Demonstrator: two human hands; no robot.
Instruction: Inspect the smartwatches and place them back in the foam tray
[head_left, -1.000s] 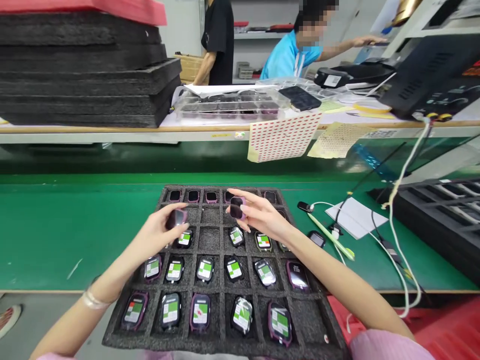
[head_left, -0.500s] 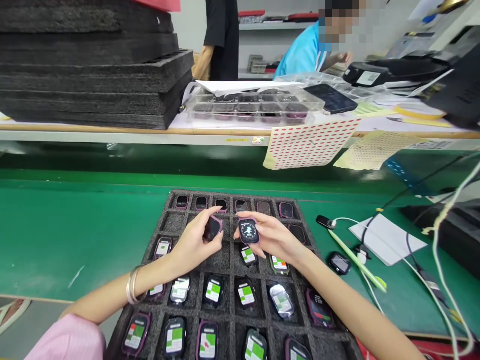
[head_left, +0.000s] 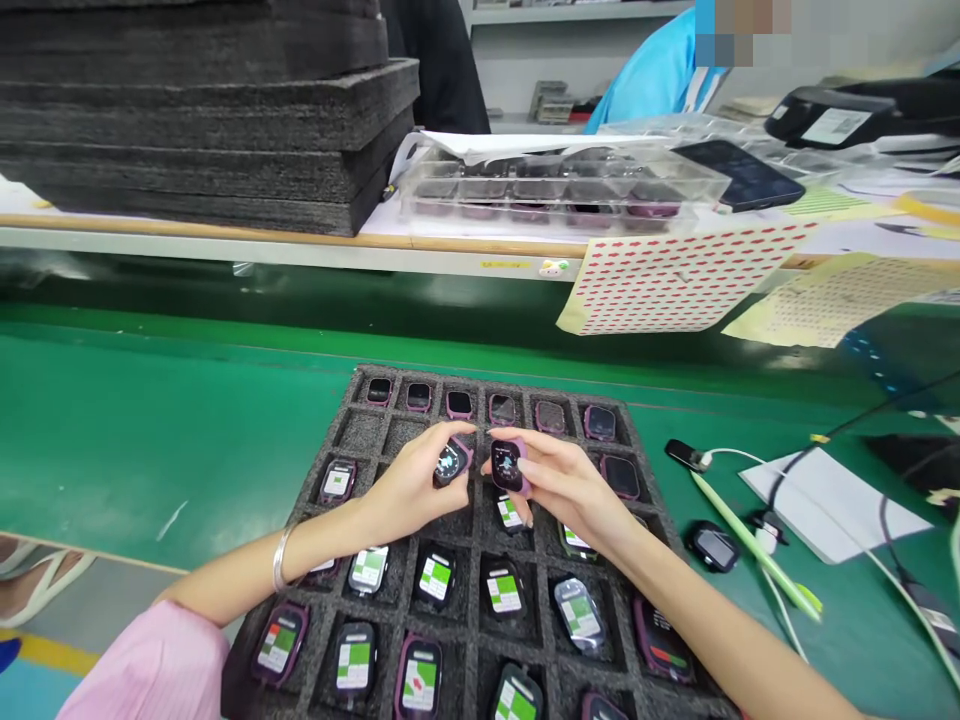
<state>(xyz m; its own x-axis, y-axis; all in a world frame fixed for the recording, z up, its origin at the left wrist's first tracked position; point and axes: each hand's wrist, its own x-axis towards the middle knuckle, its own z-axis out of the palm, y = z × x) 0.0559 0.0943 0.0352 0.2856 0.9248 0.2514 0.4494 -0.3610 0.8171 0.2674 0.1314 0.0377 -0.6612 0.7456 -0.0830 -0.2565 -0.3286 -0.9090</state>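
My left hand [head_left: 415, 477] grips a purple-edged smartwatch body [head_left: 451, 461] between thumb and fingers; its screen is lit with a dial. In my right hand [head_left: 568, 478] is a second smartwatch body [head_left: 509, 466], purple-cased, its screen also showing a watch face. Both are held side by side, a little apart, above a black foam tray [head_left: 464, 625] divided into square compartments. Several watch bodies sit in the tray. Those in the back row, such as one purple watch [head_left: 459, 404], have dark screens. Nearer ones, like a watch [head_left: 436, 577], show green and white blocks.
Stacked black foam trays [head_left: 225, 120] stand on the shelf at left, beside a clear plastic tray [head_left: 555, 190]. Sheets of red stickers [head_left: 675, 280] hang off the shelf edge. At right lie a green pen [head_left: 750, 540], a dark watch [head_left: 713, 547], white paper [head_left: 832, 505] and cables.
The watch in my left hand has gone from a dark screen to a lit dial. My right hand has turned its watch slightly. The camera view has shifted down.
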